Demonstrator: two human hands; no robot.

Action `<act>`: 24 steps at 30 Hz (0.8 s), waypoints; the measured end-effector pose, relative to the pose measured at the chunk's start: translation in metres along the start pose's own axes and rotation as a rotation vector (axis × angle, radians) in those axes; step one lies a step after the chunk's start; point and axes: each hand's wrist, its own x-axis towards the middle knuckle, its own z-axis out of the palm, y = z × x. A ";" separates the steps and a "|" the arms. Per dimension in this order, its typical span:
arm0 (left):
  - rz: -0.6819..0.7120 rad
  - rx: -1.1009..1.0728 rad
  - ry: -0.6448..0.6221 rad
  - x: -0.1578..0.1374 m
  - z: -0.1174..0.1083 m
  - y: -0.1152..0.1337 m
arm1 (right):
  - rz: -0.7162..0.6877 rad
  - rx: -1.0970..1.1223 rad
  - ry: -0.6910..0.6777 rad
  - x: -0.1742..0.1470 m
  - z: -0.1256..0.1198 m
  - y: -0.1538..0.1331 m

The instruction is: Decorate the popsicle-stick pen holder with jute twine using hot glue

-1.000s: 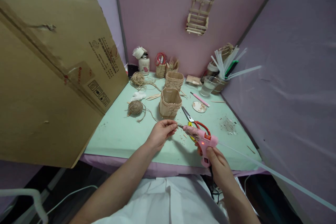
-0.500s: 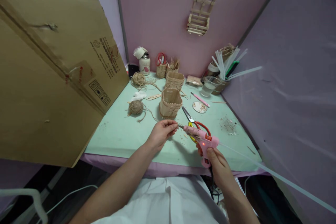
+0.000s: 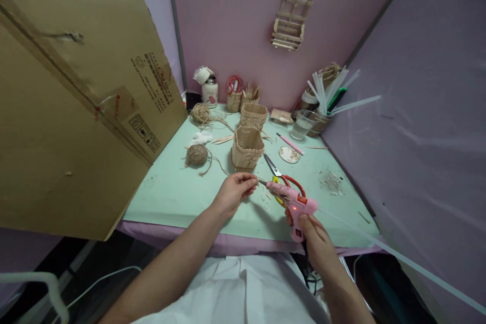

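Note:
My right hand (image 3: 313,230) is wrapped around the handle of a pink hot glue gun (image 3: 294,200), its small red light lit. A long translucent glue stick (image 3: 402,248) trails from the gun's back. The nozzle points left, at the fingertips of my left hand (image 3: 237,190), which pinch the end of a thin strand of twine. That twine (image 3: 219,163) comes from a brown ball (image 3: 196,155) and passes behind my left hand. Just beyond stands a woven-looking square basket (image 3: 246,149) with a braided rim. Scissors (image 3: 273,167) with red and yellow handles lie partly under the gun.
A second basket (image 3: 253,115) stands behind the first. A loose twine coil (image 3: 201,114), a pink pen (image 3: 290,144), a white disc (image 3: 289,155) and a plastic cup (image 3: 302,124) lie around. A large cardboard sheet (image 3: 76,111) borders the left; a wooden swing (image 3: 290,25) hangs behind.
Almost nothing differs. Both hands and the glue gun keep their places, and the whole view has shifted very slightly.

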 end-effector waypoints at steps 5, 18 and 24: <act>0.000 -0.006 -0.011 0.000 0.000 -0.001 | -0.002 0.007 -0.002 0.001 0.000 0.003; -0.006 0.003 -0.001 0.000 0.000 -0.001 | -0.038 -0.043 -0.017 0.001 0.001 -0.004; -0.006 0.005 0.005 0.000 0.000 0.001 | -0.028 -0.038 -0.015 0.001 0.000 -0.002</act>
